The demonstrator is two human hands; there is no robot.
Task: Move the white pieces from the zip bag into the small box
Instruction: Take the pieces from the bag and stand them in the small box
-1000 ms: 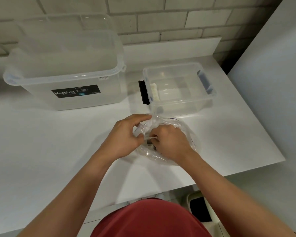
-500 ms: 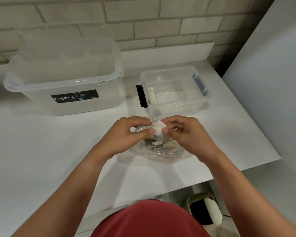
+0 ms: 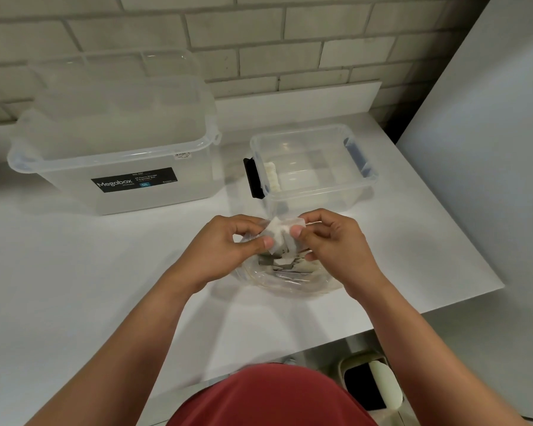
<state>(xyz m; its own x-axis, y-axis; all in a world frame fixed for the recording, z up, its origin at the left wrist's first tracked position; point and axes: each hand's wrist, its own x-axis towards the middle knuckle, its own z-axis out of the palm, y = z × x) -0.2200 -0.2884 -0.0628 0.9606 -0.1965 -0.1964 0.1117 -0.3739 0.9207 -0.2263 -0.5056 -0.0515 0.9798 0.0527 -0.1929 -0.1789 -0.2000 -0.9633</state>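
Here, the left hand [image 3: 228, 244] and right hand [image 3: 333, 241] are both pinching white pieces [image 3: 279, 233] just above the zip bag [image 3: 290, 281]; the small box [image 3: 320, 201] is sitting directly beyond, nearer the right hand, probably calling for a forward carry.

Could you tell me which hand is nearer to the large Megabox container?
Left. The left hand is just front-right of the Megabox container, pinching the white piece; the right hand pinches it from farther right, in front of the small box.
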